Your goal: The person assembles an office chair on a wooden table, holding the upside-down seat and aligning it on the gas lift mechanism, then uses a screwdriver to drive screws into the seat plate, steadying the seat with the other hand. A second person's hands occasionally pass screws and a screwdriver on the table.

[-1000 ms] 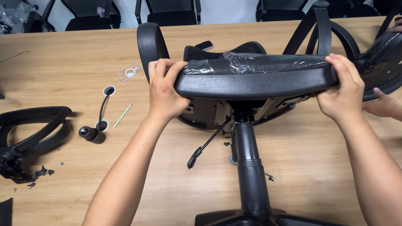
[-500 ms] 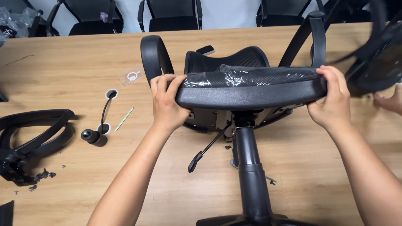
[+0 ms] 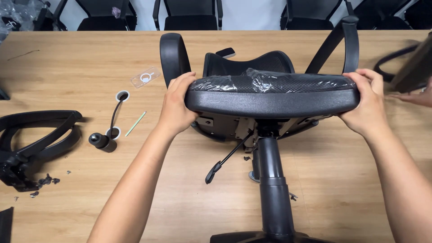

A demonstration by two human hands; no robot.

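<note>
Both our hands clamp the seat [image 3: 272, 96] endwise: left fingers [image 3: 182, 85] and right fingers [image 3: 366, 81] wrapped over opposite ends, its long axis running between them.

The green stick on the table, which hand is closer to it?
Left. The left hand grips the left edge of the chair seat, a short way right of the green stick. The right hand holds the seat's far right edge, much farther off.

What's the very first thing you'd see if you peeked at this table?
A big black chair seat wrapped in plastic, lying on its side mid-table, with the left hand and right hand gripping its two ends. Its black column points toward the camera. At the left edge lies a loose black armrest.
</note>
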